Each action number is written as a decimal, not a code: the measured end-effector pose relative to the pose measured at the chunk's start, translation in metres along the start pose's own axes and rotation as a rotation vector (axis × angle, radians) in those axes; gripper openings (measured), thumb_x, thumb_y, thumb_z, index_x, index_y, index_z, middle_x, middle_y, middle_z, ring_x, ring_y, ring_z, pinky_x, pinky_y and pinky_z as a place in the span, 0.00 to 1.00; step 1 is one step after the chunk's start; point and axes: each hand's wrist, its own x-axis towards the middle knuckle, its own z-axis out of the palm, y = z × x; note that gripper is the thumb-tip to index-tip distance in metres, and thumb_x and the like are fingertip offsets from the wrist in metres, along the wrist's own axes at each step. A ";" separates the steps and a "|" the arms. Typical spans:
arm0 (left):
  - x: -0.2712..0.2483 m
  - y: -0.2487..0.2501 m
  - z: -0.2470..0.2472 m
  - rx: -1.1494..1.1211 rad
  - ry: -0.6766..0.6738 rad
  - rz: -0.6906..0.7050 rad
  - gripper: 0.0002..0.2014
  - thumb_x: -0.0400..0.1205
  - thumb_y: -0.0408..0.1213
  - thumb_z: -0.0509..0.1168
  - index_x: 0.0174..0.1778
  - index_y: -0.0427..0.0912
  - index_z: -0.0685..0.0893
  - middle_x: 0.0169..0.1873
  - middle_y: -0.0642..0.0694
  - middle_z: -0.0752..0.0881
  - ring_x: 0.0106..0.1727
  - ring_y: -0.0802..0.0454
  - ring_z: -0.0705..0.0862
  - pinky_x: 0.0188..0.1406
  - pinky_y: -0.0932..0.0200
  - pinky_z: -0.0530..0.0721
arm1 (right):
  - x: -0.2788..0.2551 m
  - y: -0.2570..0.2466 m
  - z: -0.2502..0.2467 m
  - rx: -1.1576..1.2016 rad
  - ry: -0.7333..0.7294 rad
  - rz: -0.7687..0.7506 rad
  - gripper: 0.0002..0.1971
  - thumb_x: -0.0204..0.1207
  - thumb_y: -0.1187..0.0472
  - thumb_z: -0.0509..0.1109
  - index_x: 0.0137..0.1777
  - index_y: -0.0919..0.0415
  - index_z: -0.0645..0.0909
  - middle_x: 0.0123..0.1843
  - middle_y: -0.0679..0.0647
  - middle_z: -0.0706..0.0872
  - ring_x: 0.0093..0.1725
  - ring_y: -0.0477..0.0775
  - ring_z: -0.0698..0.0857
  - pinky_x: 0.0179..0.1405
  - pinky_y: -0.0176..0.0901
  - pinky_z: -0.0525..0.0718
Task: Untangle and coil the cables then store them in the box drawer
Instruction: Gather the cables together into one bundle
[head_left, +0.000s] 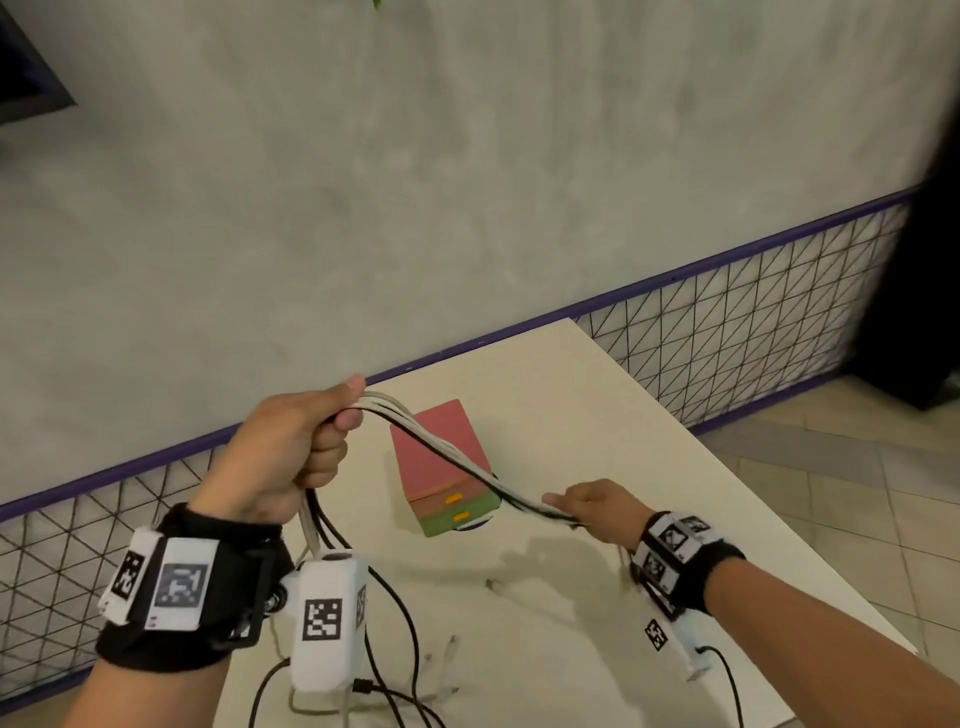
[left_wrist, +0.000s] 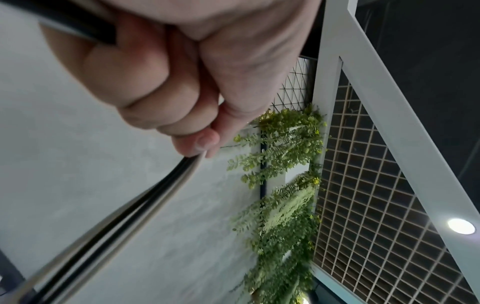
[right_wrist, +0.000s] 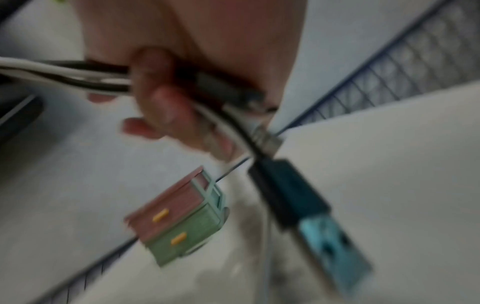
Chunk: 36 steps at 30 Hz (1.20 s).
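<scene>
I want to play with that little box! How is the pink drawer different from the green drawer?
The pink drawer sits on top, and the green drawer sits underneath it. One front is pink, the other green. Both look pushed shut, and both have the same small yellow handle. They belong to one box standing on the table.

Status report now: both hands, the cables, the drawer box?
Left hand grips cable bundle. Right hand grips its other end, USB plug hanging free. Bundle stretched above drawer box; both drawers shut. Loose ends trail on table.
</scene>
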 end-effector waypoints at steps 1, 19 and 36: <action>-0.001 -0.002 0.003 0.022 -0.008 0.012 0.20 0.80 0.47 0.64 0.24 0.44 0.70 0.13 0.57 0.58 0.13 0.60 0.53 0.13 0.71 0.50 | -0.001 0.000 0.005 -0.250 0.048 -0.048 0.23 0.79 0.40 0.61 0.29 0.54 0.72 0.25 0.53 0.73 0.27 0.51 0.74 0.33 0.43 0.70; 0.021 -0.009 -0.044 -0.173 0.043 0.019 0.25 0.83 0.50 0.56 0.19 0.48 0.68 0.22 0.53 0.48 0.21 0.55 0.45 0.08 0.70 0.48 | -0.013 0.011 -0.016 0.682 -0.409 0.114 0.29 0.66 0.28 0.63 0.35 0.57 0.78 0.22 0.50 0.66 0.21 0.49 0.66 0.25 0.37 0.71; 0.027 -0.019 -0.006 -0.114 0.054 0.019 0.21 0.83 0.48 0.59 0.25 0.46 0.67 0.10 0.58 0.59 0.11 0.62 0.53 0.12 0.69 0.48 | -0.028 0.032 -0.004 -0.158 0.045 0.081 0.28 0.77 0.33 0.57 0.29 0.57 0.63 0.26 0.53 0.63 0.27 0.54 0.64 0.27 0.43 0.63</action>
